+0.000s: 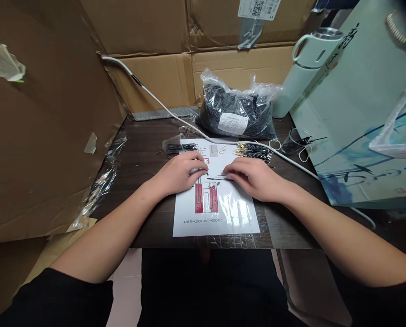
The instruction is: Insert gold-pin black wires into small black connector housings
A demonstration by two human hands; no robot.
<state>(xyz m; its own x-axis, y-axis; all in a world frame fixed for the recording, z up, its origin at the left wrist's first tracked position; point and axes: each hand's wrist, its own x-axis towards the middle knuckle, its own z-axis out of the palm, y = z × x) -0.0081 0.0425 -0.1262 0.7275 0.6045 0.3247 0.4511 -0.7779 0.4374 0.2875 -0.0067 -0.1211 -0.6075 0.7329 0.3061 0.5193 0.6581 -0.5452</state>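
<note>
Cardboard walls (pixel 165 27) rise behind and to the left of my printed sheet (pixel 184 211); the sticker (pixel 259 9) behind it bears a QR code. The dark tabletop (pixel 148 163) carries the sheet. Right of the sheet stands a pale green paper bag (pixel 352 122), its dark lettering too slanted for me to read. My forearms reach in from both sides of the sheet, angled inward, wrists low. Behind the sheet sits a clear bag of black pieces (pixel 238 106), its white label printed too small to read. The sheet itself reads "DRS-206DC-E001-", the rest lost in glare, under a red-and-white diagram. My left hand (pixel 188 171) curls over the sheet's left side, thumb near the forefinger; I can't tell whether it grips the dark tip showing there. My right hand (pixel 253 177), over the sheet's right side, is pinched narrow on a thin black piece (pixel 216 179) that points left above the diagram. A gold-ended bundle (pixel 253 152) lies at the sheet's far right corner.
</note>
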